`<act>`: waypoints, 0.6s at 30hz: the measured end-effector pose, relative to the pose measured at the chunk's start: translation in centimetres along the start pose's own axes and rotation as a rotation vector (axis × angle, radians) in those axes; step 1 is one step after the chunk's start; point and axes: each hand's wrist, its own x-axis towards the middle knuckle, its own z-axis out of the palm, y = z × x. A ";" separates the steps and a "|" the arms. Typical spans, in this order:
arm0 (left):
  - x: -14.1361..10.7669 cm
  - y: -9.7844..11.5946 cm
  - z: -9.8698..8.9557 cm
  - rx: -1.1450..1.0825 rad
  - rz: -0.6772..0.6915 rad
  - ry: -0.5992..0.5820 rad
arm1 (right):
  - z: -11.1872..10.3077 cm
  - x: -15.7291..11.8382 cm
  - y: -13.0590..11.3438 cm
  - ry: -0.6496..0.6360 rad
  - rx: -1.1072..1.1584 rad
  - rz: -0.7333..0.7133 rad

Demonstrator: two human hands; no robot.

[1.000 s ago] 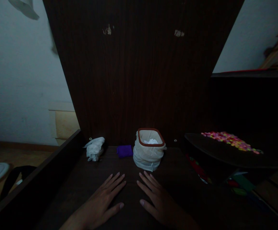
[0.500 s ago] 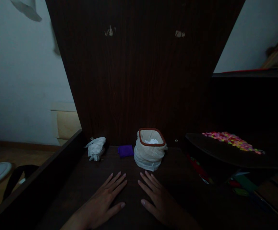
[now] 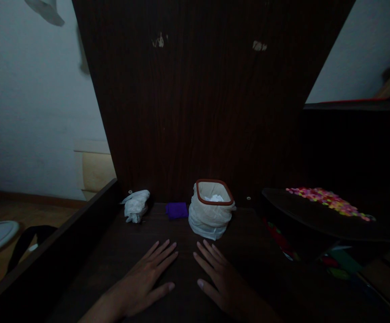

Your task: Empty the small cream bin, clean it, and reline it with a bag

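My left hand (image 3: 146,278) lies flat on the dark wooden surface (image 3: 181,294), palm down with the fingers spread and nothing in it. To its right, my right hand (image 3: 219,276) rests the same way, also holding nothing. Just beyond the right fingertips stands a small bin (image 3: 210,220) with a brown square rim and a whitish liner; white crumpled stuff shows inside. Left of the bin is a folded purple cloth or bag (image 3: 177,210). Farther left sits a crumpled white plastic bag (image 3: 136,206). Neither hand touches these things.
A tall dark wooden panel (image 3: 195,98) rises behind the objects. A raised side board (image 3: 56,242) bounds the left. On the right, a dark curved shelf (image 3: 282,208) carries a strip of colourful small pieces (image 3: 329,201), with red and green items beneath it.
The view has shifted slightly, so the panel and wall appear a little farther right. Both hands stay flat in nearly the same place, and the objects have not moved.
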 end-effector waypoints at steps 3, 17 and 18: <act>-0.1 0.0 0.1 0.003 0.005 0.013 | -0.1 0.0 0.1 0.003 0.018 -0.007; 0.0 -0.1 0.0 -0.002 -0.008 -0.029 | 0.2 -0.1 0.1 0.052 0.017 -0.007; 0.0 -0.1 0.0 -0.003 -0.013 -0.036 | 0.1 -0.1 0.1 0.055 0.018 -0.007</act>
